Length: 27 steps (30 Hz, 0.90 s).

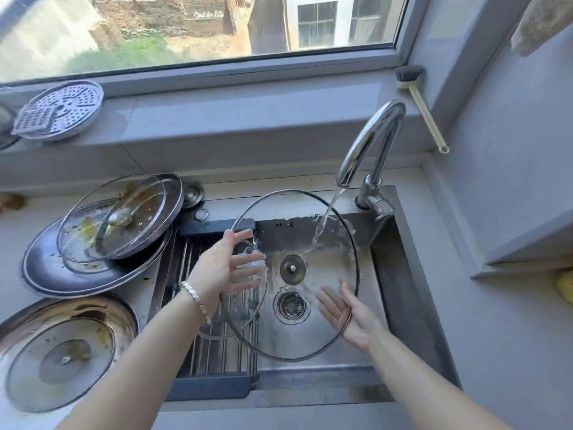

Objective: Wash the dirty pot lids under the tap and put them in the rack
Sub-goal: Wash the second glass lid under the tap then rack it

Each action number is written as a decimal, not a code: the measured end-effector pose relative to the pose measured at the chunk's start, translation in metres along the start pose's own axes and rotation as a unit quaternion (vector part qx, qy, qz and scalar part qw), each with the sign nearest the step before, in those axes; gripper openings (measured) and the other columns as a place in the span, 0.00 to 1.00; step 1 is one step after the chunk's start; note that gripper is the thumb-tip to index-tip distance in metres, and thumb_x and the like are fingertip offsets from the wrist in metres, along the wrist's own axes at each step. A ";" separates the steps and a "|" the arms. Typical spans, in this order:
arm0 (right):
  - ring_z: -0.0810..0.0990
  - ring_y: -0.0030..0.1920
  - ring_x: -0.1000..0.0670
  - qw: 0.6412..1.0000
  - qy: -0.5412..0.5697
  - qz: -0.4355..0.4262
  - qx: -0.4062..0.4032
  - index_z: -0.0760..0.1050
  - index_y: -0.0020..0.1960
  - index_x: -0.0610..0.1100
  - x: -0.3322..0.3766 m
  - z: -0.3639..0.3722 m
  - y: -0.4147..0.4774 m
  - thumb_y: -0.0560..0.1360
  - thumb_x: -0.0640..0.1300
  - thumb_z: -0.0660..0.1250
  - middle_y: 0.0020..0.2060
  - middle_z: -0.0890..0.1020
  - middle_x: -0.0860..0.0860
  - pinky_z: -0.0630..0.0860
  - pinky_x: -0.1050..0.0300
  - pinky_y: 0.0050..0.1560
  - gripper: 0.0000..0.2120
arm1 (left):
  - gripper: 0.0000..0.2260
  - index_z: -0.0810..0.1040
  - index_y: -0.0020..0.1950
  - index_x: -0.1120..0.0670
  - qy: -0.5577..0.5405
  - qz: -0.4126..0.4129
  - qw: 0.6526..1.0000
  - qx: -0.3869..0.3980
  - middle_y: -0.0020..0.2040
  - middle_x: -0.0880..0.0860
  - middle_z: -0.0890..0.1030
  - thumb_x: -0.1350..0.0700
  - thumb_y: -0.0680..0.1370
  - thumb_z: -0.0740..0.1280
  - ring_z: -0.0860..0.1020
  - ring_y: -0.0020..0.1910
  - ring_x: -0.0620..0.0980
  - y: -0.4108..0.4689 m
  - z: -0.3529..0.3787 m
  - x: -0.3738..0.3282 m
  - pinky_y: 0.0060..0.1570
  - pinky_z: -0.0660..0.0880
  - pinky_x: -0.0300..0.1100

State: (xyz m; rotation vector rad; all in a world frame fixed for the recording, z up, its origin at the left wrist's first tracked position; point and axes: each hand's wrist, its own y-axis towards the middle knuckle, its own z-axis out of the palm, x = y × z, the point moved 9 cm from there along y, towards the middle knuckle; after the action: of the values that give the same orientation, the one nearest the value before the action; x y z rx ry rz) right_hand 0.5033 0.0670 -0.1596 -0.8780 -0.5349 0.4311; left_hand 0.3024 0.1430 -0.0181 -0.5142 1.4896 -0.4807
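Glass lid (322, 302): large, round and clear, with a thin metal rim and a dark centre knob; I hold it tilted over the sink (400, 274), and the tap (369, 144) pours water onto its upper right part.
Left grip (223, 268): my left hand is open-palmed with spread fingers, pressed against the lid's left edge, steadying rather than clasping.
Right grip (350, 315): my right hand is open, fingers flat along the lower right rim, supporting it from the side.
Progress: early, I judge; this lid is mid-rinse and not yet racked.
Rack (214, 349): dark-framed, with thin metal bars, set across the sink's left part; I cannot tell whether anything lies in it behind the lid.
Dirty pile (124, 218): on the bench at left, stacked glass and steel lids smeared with yellow-brown food.
Steel lid (62, 349): shiny, domed and stained, nearer me on the bench.
Left to do: several lids to wash, by my count.
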 end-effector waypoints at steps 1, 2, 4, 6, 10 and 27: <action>0.85 0.34 0.43 1.000 0.000 -0.024 0.009 0.75 0.50 0.50 0.008 0.007 0.001 0.79 0.44 0.57 0.36 0.85 0.41 0.81 0.51 0.30 0.08 | 0.18 0.75 0.57 0.49 -0.017 0.026 0.999 0.006 0.51 0.59 0.82 0.41 0.77 0.52 0.83 0.46 0.56 -0.002 -0.005 -0.004 0.41 0.81 0.50; 0.85 0.35 0.44 0.999 -0.009 -0.050 0.020 0.75 0.50 0.50 0.020 0.014 0.000 0.79 0.44 0.57 0.37 0.85 0.42 0.82 0.52 0.32 0.08 | 0.19 0.75 0.56 0.49 -0.037 0.048 0.998 0.008 0.50 0.59 0.82 0.40 0.74 0.55 0.83 0.45 0.55 -0.002 -0.011 -0.004 0.42 0.81 0.51; 0.85 0.36 0.45 0.991 -0.066 -0.113 0.040 0.75 0.51 0.50 0.050 0.029 -0.010 0.79 0.44 0.57 0.37 0.85 0.43 0.82 0.52 0.36 0.08 | 0.20 0.75 0.54 0.49 -0.082 0.059 0.995 0.002 0.50 0.59 0.82 0.40 0.69 0.58 0.84 0.44 0.53 0.004 -0.023 0.005 0.43 0.81 0.52; 0.85 0.37 0.45 0.967 -0.168 -0.188 0.044 0.75 0.52 0.49 0.085 0.046 -0.028 0.79 0.44 0.57 0.37 0.85 0.43 0.82 0.53 0.37 0.08 | 0.20 0.74 0.54 0.49 -0.149 0.034 0.988 -0.002 0.46 0.58 0.83 0.40 0.69 0.57 0.84 0.41 0.52 0.013 -0.025 0.024 0.43 0.81 0.51; 0.85 0.34 0.46 0.881 -0.371 -0.292 0.026 0.74 0.52 0.49 0.136 0.085 -0.073 0.79 0.40 0.60 0.37 0.84 0.43 0.81 0.56 0.32 0.07 | 0.20 0.72 0.54 0.52 -0.298 -0.069 0.952 -0.015 0.38 0.57 0.85 0.39 0.76 0.52 0.84 0.36 0.51 0.026 0.005 0.077 0.34 0.82 0.43; 0.71 0.64 0.45 0.865 -0.405 -0.251 -0.160 0.67 0.67 0.33 0.172 0.021 -0.031 0.78 0.36 0.60 0.61 0.73 0.43 0.67 0.47 0.69 0.19 | 0.11 0.75 0.43 0.58 -0.065 -0.020 0.986 -0.153 0.36 0.62 0.79 0.53 0.80 0.59 0.80 0.25 0.51 0.011 -0.002 0.058 0.23 0.76 0.37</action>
State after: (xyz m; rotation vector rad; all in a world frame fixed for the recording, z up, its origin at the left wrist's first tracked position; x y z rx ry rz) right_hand 0.6309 0.1580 -0.0787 -0.8053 -1.6127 0.2124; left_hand 0.3021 0.1174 -0.0718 -0.8027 1.4366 -0.2434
